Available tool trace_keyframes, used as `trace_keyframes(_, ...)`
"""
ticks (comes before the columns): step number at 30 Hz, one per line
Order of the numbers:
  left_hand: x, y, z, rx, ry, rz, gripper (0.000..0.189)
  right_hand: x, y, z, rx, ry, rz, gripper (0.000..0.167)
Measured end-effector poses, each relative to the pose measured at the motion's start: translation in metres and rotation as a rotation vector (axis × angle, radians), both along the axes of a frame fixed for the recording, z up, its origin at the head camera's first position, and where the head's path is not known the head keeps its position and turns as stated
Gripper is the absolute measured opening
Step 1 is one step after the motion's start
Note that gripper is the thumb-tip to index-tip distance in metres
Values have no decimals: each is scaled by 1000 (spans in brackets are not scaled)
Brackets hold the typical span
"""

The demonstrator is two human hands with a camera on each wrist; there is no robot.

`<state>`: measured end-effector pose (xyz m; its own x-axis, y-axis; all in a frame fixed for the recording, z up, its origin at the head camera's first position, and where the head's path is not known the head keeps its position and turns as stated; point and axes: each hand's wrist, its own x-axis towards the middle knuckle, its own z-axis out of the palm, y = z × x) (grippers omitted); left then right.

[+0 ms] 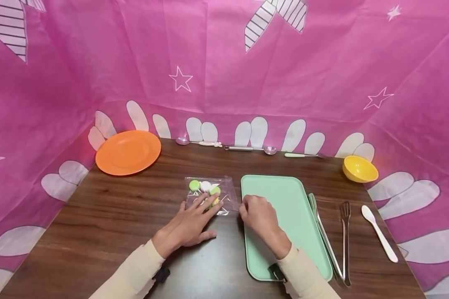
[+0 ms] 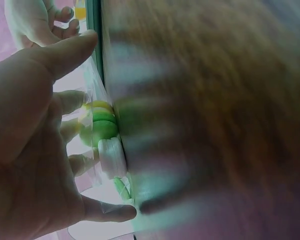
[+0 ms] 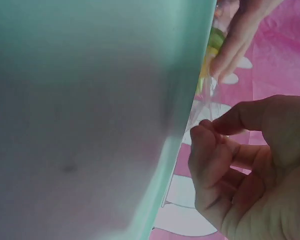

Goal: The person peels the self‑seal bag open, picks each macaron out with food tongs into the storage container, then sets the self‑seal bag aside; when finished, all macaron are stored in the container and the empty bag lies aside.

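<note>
A clear plastic bag (image 1: 229, 192) lies on the table, with several macarons (image 1: 194, 185) in green, pale pink and yellow inside. My left hand (image 1: 190, 224) rests over the bag's near left part, fingers spread on the macarons and thumb out to the side. From the left wrist view, green and pale macarons (image 2: 112, 157) show beyond the fingers through the plastic. My right hand (image 1: 260, 214) pinches the bag's right edge between thumb and curled forefinger, over the left rim of the green tray (image 1: 277, 187). In the right wrist view, the plastic (image 3: 210, 100) stretches from those fingertips toward the left hand.
An orange plate (image 1: 129, 153) sits at the back left, a yellow bowl (image 1: 360, 169) at the back right. Spoons (image 1: 243, 148) and a fork lie along the back edge. Right of the tray are tongs (image 1: 345, 245) and a white spoon (image 1: 379, 232). Pink cloth surrounds the table.
</note>
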<state>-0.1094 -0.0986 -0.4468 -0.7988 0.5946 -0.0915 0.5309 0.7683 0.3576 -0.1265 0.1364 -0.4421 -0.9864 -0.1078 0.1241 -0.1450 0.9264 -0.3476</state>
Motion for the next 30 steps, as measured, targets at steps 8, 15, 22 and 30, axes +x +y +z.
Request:
trace_keyframes(8,-1,0,3,-20,4,3,79,-2,-1,6,-52,-3,12,13)
trace_keyframes(15,-1,0,1,-10,-4,-4,79,-13,-11,8,50,-14,109,18)
trace_keyframes(22,-2,1,-2,4,-2,-16,79,-22,-15,2,75,-46,84,20)
trace_keyframes(30,-2,-1,-3,-5,6,-6,79,-35,8,-21,8,-98,-24,15)
